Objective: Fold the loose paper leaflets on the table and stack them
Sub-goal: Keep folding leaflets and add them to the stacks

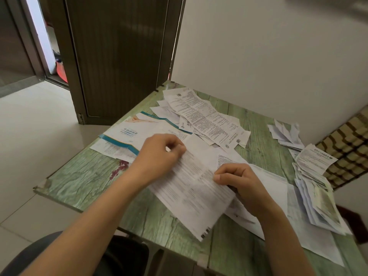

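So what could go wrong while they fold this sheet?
The leaflet pinched by the left hand and right hand lies over other sheets, so the fold may catch one beneath. The folded stack sits at the right edge of the table; a nudge might tip it off.

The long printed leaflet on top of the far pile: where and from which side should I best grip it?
Pinch the long printed leaflet at its near end, by the barcodes, from the near right. It lies flat, topmost on the pile, and that end juts over bare table, so the grip is likely unhindered.
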Tool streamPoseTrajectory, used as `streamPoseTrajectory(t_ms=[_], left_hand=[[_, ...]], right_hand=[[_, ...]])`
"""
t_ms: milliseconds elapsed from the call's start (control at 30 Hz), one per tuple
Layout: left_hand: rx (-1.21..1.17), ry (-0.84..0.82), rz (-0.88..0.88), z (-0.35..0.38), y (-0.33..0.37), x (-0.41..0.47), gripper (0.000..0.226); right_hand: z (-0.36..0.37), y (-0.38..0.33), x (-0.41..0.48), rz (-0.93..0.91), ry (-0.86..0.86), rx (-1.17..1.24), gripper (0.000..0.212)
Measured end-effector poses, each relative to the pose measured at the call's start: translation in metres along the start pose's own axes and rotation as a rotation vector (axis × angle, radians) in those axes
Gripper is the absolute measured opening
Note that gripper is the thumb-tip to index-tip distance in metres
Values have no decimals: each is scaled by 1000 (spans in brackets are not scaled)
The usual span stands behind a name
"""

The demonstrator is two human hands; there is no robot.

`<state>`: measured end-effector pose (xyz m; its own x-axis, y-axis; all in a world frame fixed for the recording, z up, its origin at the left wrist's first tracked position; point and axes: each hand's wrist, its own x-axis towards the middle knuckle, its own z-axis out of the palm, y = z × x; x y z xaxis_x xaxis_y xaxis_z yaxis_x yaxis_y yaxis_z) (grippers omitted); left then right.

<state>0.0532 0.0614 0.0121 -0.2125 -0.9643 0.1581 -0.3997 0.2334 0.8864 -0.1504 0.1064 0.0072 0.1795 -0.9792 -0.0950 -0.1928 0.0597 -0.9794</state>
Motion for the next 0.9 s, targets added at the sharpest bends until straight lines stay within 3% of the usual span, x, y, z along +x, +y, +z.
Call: streamPoseTrajectory(t_ms=[133, 233, 333, 434, 534, 634, 767, 900], left_hand=[[43, 196, -13, -13, -4, 4, 10], [66, 286, -8, -25, -7, 6, 10], [22, 166, 20, -24, -3, 3, 15], [19, -24, 32, -8, 4, -2, 18], [36, -107, 50, 5, 4, -3, 16], [-18, -129, 10, 10, 1, -1, 9], [-75, -175, -18, 9, 0, -1, 36], [-73, -257, -18, 11, 10, -9, 66]], right_hand=[[-6, 2, -1, -20, 23, 27, 10], [-13, 4, -1, -49, 133, 74, 14], [-12, 6, 1, -78, 141, 102, 16], [-2, 7, 1, 18, -54, 20, 47], [6, 4, -1, 93, -168, -1, 52], [6, 5, 0, 2, -87, 99, 56], [1, 4, 0, -88, 130, 221, 42], [-3, 5, 2, -141, 249, 298, 48]])
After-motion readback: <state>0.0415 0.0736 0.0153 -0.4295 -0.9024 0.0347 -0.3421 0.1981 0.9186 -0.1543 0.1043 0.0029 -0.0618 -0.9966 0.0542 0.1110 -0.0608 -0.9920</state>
